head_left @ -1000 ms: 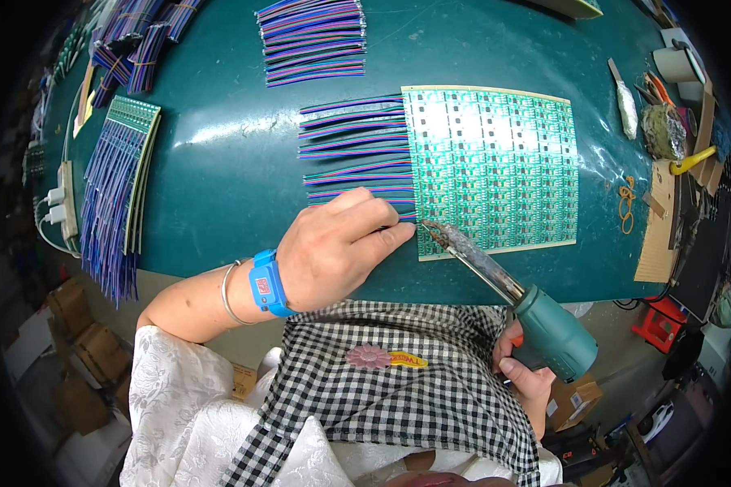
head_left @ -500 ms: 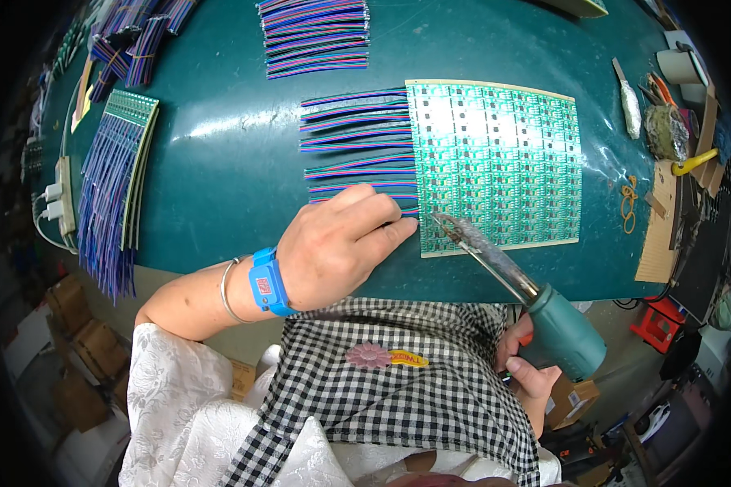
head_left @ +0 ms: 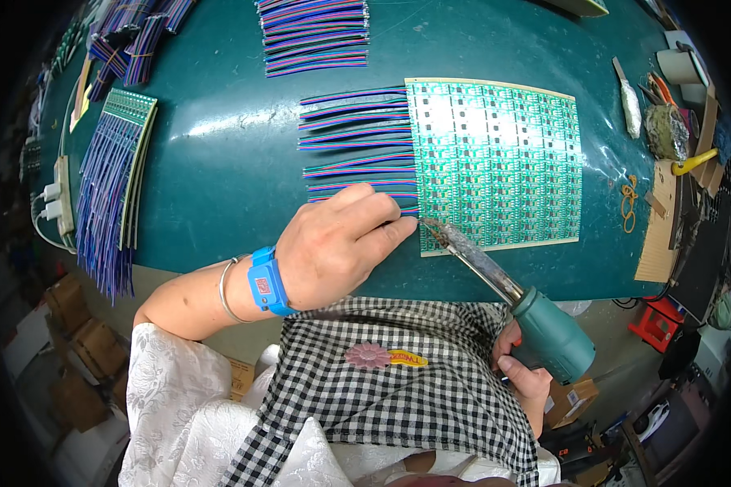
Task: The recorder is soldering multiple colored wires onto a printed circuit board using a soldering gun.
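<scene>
A panel of small green circuit boards (head_left: 495, 170) lies on the table. Short ribbon wires (head_left: 353, 120) in blue, red and black run from its left edge. My left hand (head_left: 337, 239), with a blue wrist strap, pinches a ribbon wire (head_left: 409, 212) against the panel's lower left edge; the fingers hide most of that wire. My right hand (head_left: 528, 377) is closed on the green handle of a soldering iron (head_left: 554, 334). The iron's dark tip is by the left fingertips, at the wire's end; whether it touches, I cannot tell.
More ribbon wires (head_left: 315, 40) lie in rows at the far side, and tied bundles (head_left: 142, 49) at far left. Stacked wired panels (head_left: 126, 162) hang over the left edge beside a power strip (head_left: 65, 195). Rubber bands (head_left: 629, 203) and a wrapped blade (head_left: 630, 109) lie right.
The soldering iron has moved a little left, bringing its tip from over the panel to the edge by my left fingertips. My left hand stays in place.
</scene>
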`<action>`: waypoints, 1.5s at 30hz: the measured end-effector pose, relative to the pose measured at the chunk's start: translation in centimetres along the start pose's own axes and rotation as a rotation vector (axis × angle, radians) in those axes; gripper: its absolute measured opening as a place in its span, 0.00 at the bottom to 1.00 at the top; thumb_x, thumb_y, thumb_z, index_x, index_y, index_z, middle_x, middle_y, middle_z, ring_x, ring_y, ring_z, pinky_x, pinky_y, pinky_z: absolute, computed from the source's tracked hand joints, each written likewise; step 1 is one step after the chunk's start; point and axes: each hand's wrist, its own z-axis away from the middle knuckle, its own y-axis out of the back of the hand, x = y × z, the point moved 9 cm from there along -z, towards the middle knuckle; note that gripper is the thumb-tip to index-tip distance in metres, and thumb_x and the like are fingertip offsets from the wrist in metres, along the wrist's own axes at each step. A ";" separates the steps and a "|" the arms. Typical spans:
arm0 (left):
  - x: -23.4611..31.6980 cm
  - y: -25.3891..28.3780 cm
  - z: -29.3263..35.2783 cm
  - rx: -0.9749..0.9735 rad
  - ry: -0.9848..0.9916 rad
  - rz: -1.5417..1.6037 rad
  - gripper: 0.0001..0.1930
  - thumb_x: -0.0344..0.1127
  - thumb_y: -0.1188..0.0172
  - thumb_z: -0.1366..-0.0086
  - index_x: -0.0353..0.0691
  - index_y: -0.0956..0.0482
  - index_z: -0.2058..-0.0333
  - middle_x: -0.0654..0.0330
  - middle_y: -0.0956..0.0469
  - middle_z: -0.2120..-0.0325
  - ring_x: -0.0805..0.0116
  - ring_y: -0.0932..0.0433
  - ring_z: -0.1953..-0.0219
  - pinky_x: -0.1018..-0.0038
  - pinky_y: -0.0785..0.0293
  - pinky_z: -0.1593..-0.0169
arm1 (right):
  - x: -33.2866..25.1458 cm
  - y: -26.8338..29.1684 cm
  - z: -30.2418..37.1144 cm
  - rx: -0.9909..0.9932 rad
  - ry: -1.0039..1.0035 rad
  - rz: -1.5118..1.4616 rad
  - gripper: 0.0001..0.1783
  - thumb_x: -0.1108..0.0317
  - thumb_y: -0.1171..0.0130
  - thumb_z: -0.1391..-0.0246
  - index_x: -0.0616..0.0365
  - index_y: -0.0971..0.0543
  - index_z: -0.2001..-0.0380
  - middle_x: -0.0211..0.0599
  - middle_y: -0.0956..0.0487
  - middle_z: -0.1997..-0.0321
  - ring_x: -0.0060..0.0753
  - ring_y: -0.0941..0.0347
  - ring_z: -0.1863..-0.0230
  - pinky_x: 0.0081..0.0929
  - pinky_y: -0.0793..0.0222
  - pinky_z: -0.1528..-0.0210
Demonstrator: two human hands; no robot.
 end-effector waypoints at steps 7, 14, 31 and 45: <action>0.3 -0.2 0.1 -0.007 -0.004 -0.014 0.17 0.19 0.34 0.56 0.31 0.18 0.62 0.56 0.24 0.69 0.62 0.26 0.74 0.68 0.28 0.73 | -1.0 -0.2 0.3 0.115 -0.043 -0.178 0.23 0.72 0.29 0.61 0.65 0.28 0.61 0.36 0.29 0.75 0.30 0.33 0.79 0.26 0.35 0.76; 0.5 -0.2 0.1 -0.011 -0.013 -0.044 0.19 0.20 0.35 0.57 0.30 0.18 0.61 0.55 0.24 0.69 0.61 0.26 0.73 0.69 0.28 0.74 | -0.3 0.3 0.9 0.052 -0.152 -0.147 0.26 0.75 0.31 0.61 0.64 0.25 0.54 0.33 0.25 0.71 0.28 0.30 0.72 0.24 0.31 0.66; 1.0 -0.1 0.0 -0.047 -0.064 -0.076 0.22 0.22 0.38 0.59 0.28 0.18 0.59 0.53 0.24 0.65 0.61 0.26 0.71 0.69 0.27 0.74 | -2.1 -0.2 0.3 0.151 -0.114 -0.251 0.20 0.74 0.31 0.60 0.63 0.25 0.61 0.32 0.27 0.74 0.28 0.32 0.74 0.26 0.34 0.69; 1.1 -0.2 0.1 -0.058 -0.084 -0.092 0.23 0.22 0.38 0.59 0.28 0.19 0.58 0.54 0.24 0.65 0.62 0.27 0.72 0.70 0.27 0.74 | -0.1 0.5 0.7 -0.002 -0.089 0.065 0.18 0.77 0.33 0.62 0.63 0.23 0.63 0.32 0.24 0.70 0.28 0.28 0.69 0.26 0.31 0.63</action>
